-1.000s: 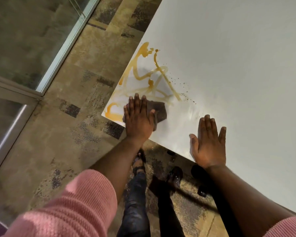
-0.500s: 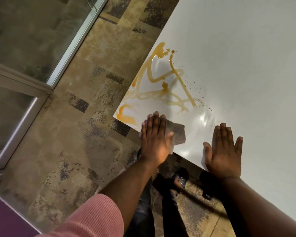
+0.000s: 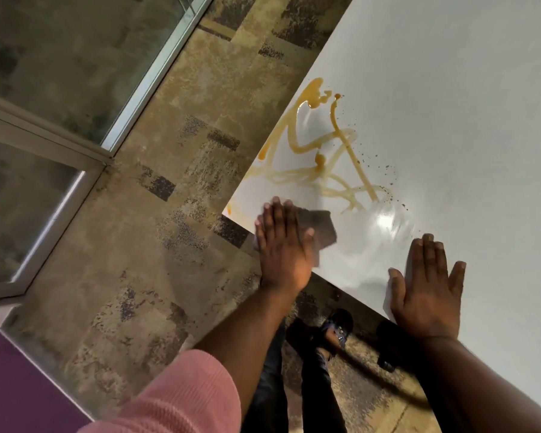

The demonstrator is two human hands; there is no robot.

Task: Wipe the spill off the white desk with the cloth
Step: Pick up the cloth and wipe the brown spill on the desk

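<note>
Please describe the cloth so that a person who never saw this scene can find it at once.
Find the white desk and its near corner, beside the orange-brown spill. There the left hand presses flat on the cloth. It is the only dark brown patch on the desk; the right hand covers nothing.

Look down at yourself: your left arm wears a pink sleeve (image 3: pixel 181 392), a ribbed knit with fine lines running across it, pushed up well above the wrist so the whole forearm is bare. Your left hand (image 3: pixel 281 245) carries no ring, no watch, no band that shows. Your right hand (image 3: pixel 427 292) is just as plain, nails short, and your right forearm runs bare to the frame's edge. Below, between your arms, you wear dark trousers (image 3: pixel 269 389) with a slight sheen. On your feet, dark open sandals (image 3: pixel 338 326); one strap catches a little light, though its detail is too small to make out.
</note>
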